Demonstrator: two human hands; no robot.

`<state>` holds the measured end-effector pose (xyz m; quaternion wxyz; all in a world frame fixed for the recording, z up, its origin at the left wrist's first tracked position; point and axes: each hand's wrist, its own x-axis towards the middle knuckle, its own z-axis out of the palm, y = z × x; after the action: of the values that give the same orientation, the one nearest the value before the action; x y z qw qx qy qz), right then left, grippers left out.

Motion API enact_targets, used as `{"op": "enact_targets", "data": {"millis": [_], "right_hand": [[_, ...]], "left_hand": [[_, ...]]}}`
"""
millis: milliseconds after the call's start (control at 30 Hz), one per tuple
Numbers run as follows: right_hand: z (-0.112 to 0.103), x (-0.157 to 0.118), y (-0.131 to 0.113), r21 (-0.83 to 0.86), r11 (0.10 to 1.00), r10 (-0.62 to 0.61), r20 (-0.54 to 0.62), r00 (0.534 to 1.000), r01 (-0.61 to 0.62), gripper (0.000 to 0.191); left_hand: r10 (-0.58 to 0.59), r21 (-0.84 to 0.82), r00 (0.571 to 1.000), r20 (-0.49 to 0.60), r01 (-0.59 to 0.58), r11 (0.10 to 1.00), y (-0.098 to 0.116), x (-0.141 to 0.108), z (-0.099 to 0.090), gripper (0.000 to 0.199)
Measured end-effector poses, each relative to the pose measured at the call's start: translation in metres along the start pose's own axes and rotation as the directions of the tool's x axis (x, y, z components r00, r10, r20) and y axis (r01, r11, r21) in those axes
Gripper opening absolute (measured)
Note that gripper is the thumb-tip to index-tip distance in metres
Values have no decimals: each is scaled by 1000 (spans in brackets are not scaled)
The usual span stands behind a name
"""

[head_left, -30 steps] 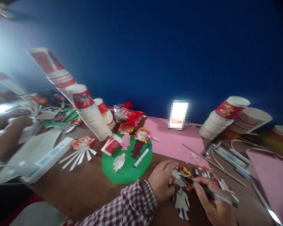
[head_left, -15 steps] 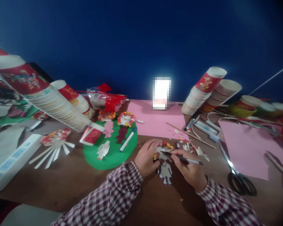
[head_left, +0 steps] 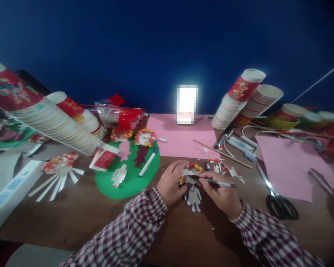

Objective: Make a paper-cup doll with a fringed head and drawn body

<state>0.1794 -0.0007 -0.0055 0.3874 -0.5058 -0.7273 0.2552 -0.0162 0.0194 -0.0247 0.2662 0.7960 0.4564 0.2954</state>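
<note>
My right hand is closed around a dark pen, with its tip on the pale face of a paper doll. The doll lies flat on the brown table, with curled red and yellow paper around its head. My left hand steadies the doll at the left of its head, thumb and fingers bent about the edge; its fingertips are partly hidden. Just left of that hand is a green paper disc bearing a white paper figure, a dark red figure and a white marker.
Stacks of paper cups lean at the left and right. Black-handled scissors lie to the right, beside pink paper. Paper scraps and a thin stick lie beyond my right hand. A cut-up cup rests left.
The whole view has shifted slightly, so most things sit a little further left in the picture. Both hands keep nearly the same places on the doll and the pen.
</note>
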Motion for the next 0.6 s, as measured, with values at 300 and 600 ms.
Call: {"op": "enact_targets", "data": {"millis": [300, 600], "right_hand": [[1, 1, -1, -6, 1000, -14, 6, 1000, 14, 10], [0, 1, -1, 1, 1000, 0, 15, 1000, 0, 11]], "left_hand": [[-16, -3, 1000, 7, 16, 1000, 0, 0, 0, 66], [-20, 3, 1000, 14, 20, 1000, 1, 0, -1, 66]]}}
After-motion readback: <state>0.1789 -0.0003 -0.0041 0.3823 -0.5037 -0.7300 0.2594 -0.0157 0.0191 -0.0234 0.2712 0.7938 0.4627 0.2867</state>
